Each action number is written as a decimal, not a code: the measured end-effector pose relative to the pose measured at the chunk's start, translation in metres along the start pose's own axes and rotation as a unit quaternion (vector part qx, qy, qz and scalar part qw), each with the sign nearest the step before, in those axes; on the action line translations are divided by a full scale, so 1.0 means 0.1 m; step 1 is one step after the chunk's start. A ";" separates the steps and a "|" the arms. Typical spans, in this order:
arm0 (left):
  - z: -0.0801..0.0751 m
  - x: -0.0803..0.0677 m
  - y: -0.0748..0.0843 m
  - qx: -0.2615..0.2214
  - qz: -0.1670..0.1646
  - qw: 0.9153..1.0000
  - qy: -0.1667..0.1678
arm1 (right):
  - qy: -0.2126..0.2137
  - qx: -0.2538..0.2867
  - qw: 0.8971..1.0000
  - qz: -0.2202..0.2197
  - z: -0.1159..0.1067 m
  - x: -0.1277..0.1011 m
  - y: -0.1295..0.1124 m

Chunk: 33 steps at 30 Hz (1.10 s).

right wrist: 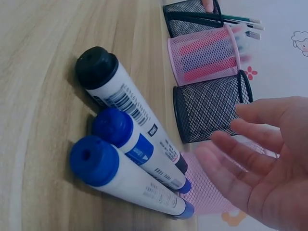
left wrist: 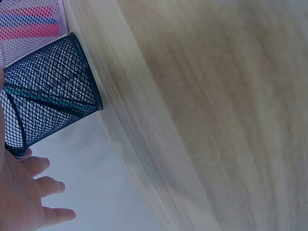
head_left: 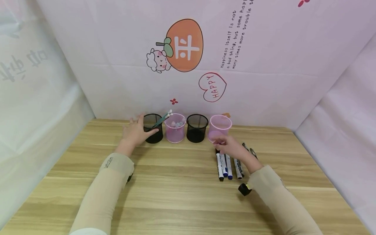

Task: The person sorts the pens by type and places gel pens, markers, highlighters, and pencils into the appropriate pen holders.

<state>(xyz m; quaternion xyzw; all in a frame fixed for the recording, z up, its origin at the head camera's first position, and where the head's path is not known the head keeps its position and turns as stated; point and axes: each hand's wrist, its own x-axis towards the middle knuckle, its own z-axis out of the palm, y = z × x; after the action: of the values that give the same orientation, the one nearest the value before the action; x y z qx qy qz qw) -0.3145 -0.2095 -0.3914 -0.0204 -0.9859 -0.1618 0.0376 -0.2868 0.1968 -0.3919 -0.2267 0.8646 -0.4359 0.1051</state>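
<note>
Touching one black cup (head_left: pixel 154 136): left hand (head_left: pixel 135 131), loose | right hand (head_left: pixel 231 147): empty | three bunched markers (right wrist: pixel 150 158)

We read "HAPPY" in the heart (head_left: pixel 212 87), "平" on the persimmon (head_left: pixel 197 36), "Happiness itself is not a bad thing" on the backdrop (head_left: pixel 123 49), "Let'sSlim" on the left sleeve (head_left: pixel 117 167).

The head view looks forward and down across the worktop (head_left: pixel 176 202). Both wrist views look low and tilted sideways, the right close over markers (right wrist: pixel 147 156); they share the leftmost black cup (left wrist: pixel 53 72).
</note>
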 end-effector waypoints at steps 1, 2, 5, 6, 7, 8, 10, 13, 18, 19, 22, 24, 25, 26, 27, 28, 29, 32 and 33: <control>0.00 0.00 0.00 0.000 0.000 1.000 0.000 | -0.002 0.001 1.000 0.007 -0.01 -0.01 0.00; 0.00 0.00 0.00 0.001 -0.001 1.000 0.000 | -0.004 0.003 1.000 0.014 -0.01 -0.01 0.00; 0.01 0.00 0.00 0.003 -0.001 1.000 0.000 | -0.011 0.005 0.999 0.034 -0.02 -0.02 0.00; 0.01 0.00 0.00 0.004 -0.002 1.000 0.000 | -0.012 0.002 0.999 0.041 -0.03 -0.02 0.00; 0.01 0.00 0.00 0.004 -0.002 1.000 0.000 | -0.013 -0.001 0.999 0.047 -0.03 -0.02 0.01; 0.00 0.00 0.00 0.005 -0.002 1.000 0.000 | -0.013 -0.004 0.998 0.054 -0.03 -0.02 0.01; 0.00 -0.01 0.01 0.003 -0.002 1.000 0.000 | -0.012 -0.009 0.998 0.068 -0.04 -0.02 0.02; 0.00 -0.01 0.02 -0.001 -0.002 1.000 -0.001 | -0.012 -0.012 0.996 0.083 -0.05 -0.03 0.03; 0.00 -0.01 0.01 -0.001 -0.004 1.000 -0.001 | -0.015 -0.021 0.995 0.096 -0.05 -0.03 0.03; 0.00 -0.01 0.01 0.000 -0.004 1.000 -0.002 | -0.016 -0.023 0.995 0.096 -0.05 -0.03 0.03; 0.01 -0.01 0.01 0.001 -0.003 1.000 -0.004 | -0.019 -0.023 0.995 0.100 -0.04 -0.03 0.02; 0.01 -0.01 0.01 0.001 -0.003 1.000 -0.006 | -0.021 -0.022 0.994 0.102 -0.02 -0.03 0.02; 0.00 -0.01 0.01 0.000 -0.003 1.000 -0.006 | -0.021 -0.023 0.994 0.102 -0.02 -0.02 0.03; 0.00 -0.01 0.01 0.000 -0.003 1.000 -0.005 | -0.021 -0.022 0.994 0.103 -0.01 -0.01 0.03; 0.00 -0.01 0.01 -0.001 -0.004 1.000 -0.005 | -0.021 -0.020 0.994 0.105 0.00 -0.01 0.03; 0.00 -0.01 0.01 -0.001 -0.004 1.000 -0.006 | -0.021 -0.018 0.994 0.107 0.01 0.00 0.03; 0.00 -0.01 0.01 -0.003 -0.005 1.000 -0.006 | -0.020 -0.017 0.994 0.108 0.01 0.02 0.04; 0.01 0.00 0.01 -0.003 -0.005 1.000 -0.005 | -0.018 -0.006 0.994 0.108 0.04 0.05 0.06; 0.01 0.00 0.01 -0.003 -0.005 1.000 -0.005 | -0.019 -0.002 0.994 0.108 0.06 0.06 0.06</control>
<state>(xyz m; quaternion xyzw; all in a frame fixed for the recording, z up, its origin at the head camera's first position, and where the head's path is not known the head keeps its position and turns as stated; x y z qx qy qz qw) -0.3146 -0.2085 -0.3924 -0.0161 -0.9856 -0.1650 0.0319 -0.2912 0.1930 -0.3997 -0.1406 0.8828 -0.4156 0.1679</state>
